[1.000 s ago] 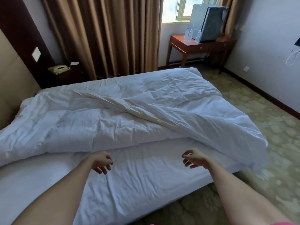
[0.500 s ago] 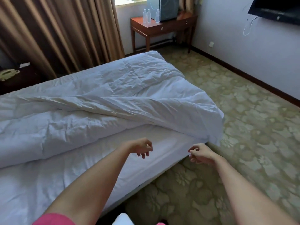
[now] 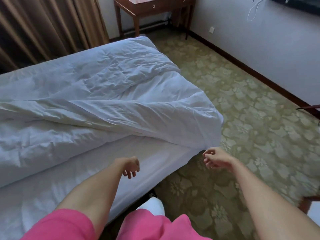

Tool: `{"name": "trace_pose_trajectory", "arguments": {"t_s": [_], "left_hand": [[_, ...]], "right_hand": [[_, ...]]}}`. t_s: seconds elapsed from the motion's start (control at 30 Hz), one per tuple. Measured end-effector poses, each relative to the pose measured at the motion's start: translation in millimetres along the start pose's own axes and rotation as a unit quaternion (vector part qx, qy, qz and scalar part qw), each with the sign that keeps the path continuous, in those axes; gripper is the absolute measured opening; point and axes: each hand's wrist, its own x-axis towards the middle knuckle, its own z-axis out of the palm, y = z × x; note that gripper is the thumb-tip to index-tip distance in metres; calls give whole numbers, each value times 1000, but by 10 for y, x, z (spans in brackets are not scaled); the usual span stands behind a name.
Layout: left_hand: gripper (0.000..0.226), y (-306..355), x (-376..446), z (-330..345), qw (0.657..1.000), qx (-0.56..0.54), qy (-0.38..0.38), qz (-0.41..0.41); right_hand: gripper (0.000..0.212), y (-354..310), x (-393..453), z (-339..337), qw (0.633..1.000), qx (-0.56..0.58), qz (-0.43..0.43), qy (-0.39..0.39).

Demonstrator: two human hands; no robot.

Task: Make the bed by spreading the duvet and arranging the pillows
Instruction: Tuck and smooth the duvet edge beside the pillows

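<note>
A white duvet (image 3: 107, 94) lies bunched and folded back along the far side of the bed, its near corner draping over the foot end. The bare white sheet (image 3: 72, 184) shows on the near strip of the mattress. My left hand (image 3: 132, 168) hovers over the sheet near the bed's foot corner, fingers loosely curled and holding nothing. My right hand (image 3: 214, 159) hangs just below the duvet's hanging corner, over the carpet, fingers loosely curled and empty. No pillows are in view.
Patterned green carpet (image 3: 251, 118) fills the floor to the right. A wooden desk (image 3: 152, 9) stands by the far wall, brown curtains (image 3: 45, 28) behind the bed. A wooden furniture edge (image 3: 310, 201) sits at the lower right. My white shoe (image 3: 152, 205) is beside the bed.
My view and both hands have shifted right along the bed toward its foot corner. The right hand has left the mattress and now hangs over the carpet by the duvet corner.
</note>
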Motion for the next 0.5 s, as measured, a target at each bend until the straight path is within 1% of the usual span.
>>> {"name": "trace_pose_trajectory", "arguments": {"t_s": [0.13, 0.2, 0.27, 0.37, 0.5], "left_hand": [[24, 609, 332, -452, 997, -36, 19, 62], [24, 794, 452, -732, 994, -51, 50, 81], [23, 875, 492, -962, 990, -75, 86, 85], [22, 807, 558, -1152, 984, -117, 119, 67], [23, 573, 664, -1194, 978, -162, 133, -4]], "right_hand": [[16, -415, 362, -458, 1000, -20, 2, 21], [16, -643, 554, -601, 999, -29, -14, 32], [16, -832, 731, -665, 999, -36, -23, 26], [16, -1065, 1011, -668, 998, -57, -28, -21], [18, -1262, 1484, -702, 993, -90, -35, -67]]}}
